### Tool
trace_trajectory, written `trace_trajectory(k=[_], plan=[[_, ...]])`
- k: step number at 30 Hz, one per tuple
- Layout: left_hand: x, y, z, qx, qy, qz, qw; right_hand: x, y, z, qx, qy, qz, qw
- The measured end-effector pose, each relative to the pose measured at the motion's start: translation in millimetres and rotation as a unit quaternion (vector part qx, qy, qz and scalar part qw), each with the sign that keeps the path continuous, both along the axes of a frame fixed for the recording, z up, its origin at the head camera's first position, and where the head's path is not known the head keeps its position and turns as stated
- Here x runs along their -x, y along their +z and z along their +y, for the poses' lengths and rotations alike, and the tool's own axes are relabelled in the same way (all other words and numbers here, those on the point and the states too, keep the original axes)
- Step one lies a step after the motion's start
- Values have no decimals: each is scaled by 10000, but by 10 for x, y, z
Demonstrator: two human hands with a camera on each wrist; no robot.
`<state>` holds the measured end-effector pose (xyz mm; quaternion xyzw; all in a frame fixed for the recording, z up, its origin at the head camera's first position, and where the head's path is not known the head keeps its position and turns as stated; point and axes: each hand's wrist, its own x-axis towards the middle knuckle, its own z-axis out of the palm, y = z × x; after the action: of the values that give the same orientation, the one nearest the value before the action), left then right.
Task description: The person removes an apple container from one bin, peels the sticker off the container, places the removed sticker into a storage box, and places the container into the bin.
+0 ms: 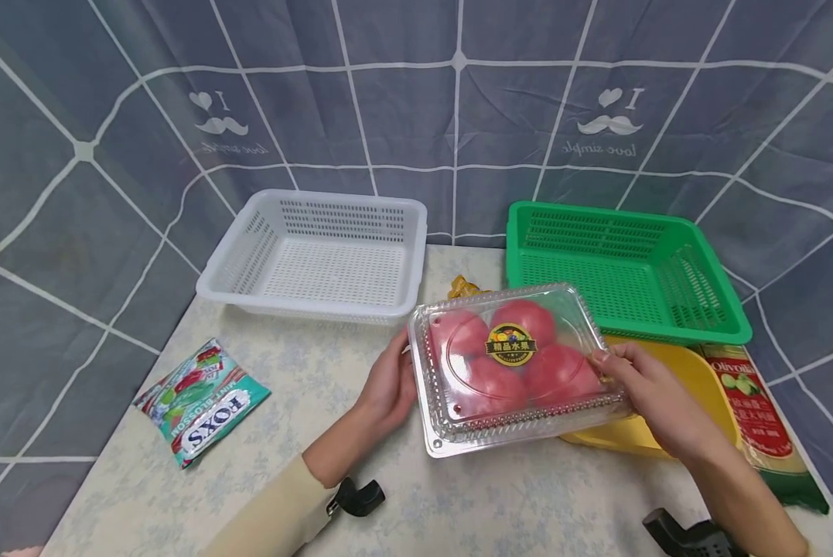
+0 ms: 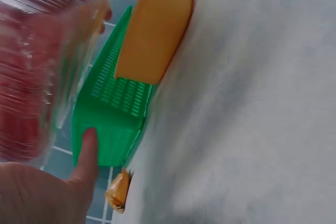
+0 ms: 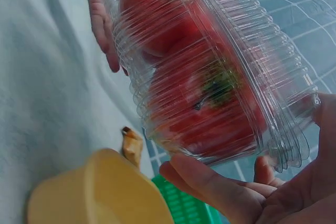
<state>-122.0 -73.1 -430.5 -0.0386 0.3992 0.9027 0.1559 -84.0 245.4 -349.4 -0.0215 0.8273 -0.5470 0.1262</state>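
Observation:
A clear plastic clamshell box of tomatoes (image 1: pixel 513 367), with a round black and gold label, is held tilted above the table. My right hand (image 1: pixel 656 391) grips its right end, thumb on the lid's edge and fingers beneath. In the right wrist view, red tomatoes (image 3: pixel 205 93) with green stem ends show through the ribbed plastic. At the box's left edge is my left hand (image 1: pixel 388 387), its fingers extended and partly hidden behind the box. The left wrist view shows one straight finger (image 2: pixel 88 150) of that hand below the box.
A white basket (image 1: pixel 332 267) stands back left, a green basket (image 1: pixel 611 271) back right. Before the green one lies a yellow container (image 1: pixel 694 387), beside an Olivoilà packet (image 1: pixel 753 410). A FOX'S candy bag (image 1: pixel 203 402) lies left; a small gold-wrapped item (image 1: pixel 463 287) sits behind the box.

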Motion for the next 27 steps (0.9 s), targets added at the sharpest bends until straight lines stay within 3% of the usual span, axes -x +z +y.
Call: trace_trajectory(k=[6, 15, 21, 27], plan=[[-194, 124, -240, 759, -17, 57, 9971, -61, -75, -126, 4, -14, -61, 10000], [-406, 303, -494, 1467, -156, 524, 9877, -127, -195, -309, -74, -88, -206, 9997], [-468, 313, -547, 2286, -22, 692, 9711, -195, -291, -429, 2, -105, -244, 9996], [-467, 253, -586, 2853, -7, 826, 9549, -279, -331, -504, -8, -15, -332, 9994]])
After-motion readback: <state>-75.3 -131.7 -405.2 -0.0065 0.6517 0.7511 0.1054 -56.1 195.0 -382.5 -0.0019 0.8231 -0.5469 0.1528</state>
